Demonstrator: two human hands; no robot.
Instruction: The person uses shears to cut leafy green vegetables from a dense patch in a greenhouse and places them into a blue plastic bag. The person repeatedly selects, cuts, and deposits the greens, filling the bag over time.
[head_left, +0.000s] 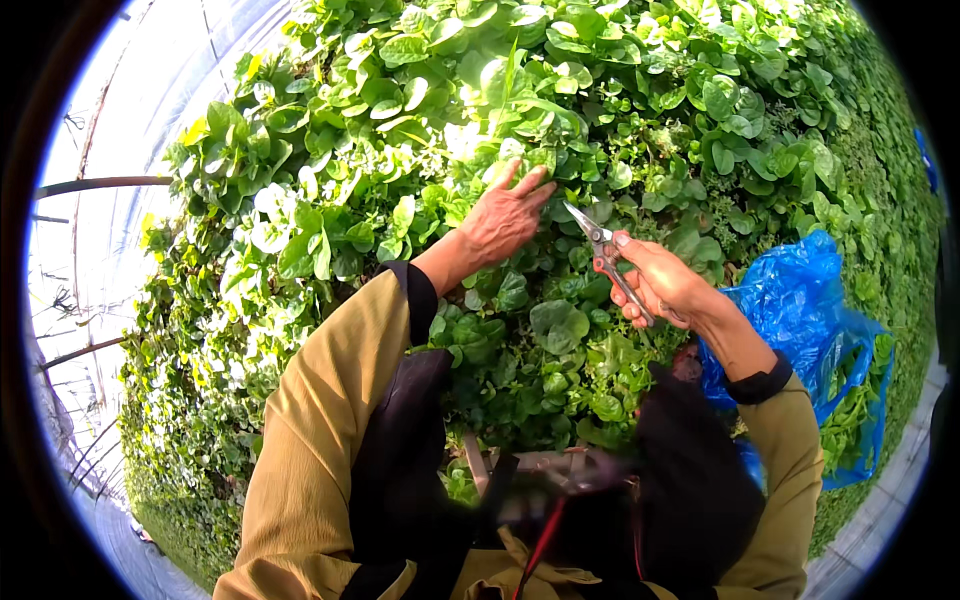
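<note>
My left hand (504, 217) reaches into the leafy green plants (559, 326), its fingers touching bright round leaves. Its fingertips are partly hidden, so whether they pinch a stem is unclear. In my right hand (660, 277) is a pair of pruning shears (600, 236) with red-trimmed metal handles. The pointed blades lie nearly together and aim up and left, a little to the right of my left fingers. No cut stem shows at the blades.
A blue plastic bag (795, 289) lies beside my right forearm, with green leaves by its handles. Dense foliage surrounds my knees. Plastic sheeting on curved poles (105, 182) rises at left. A pale paved strip (892, 487) runs along the lower right.
</note>
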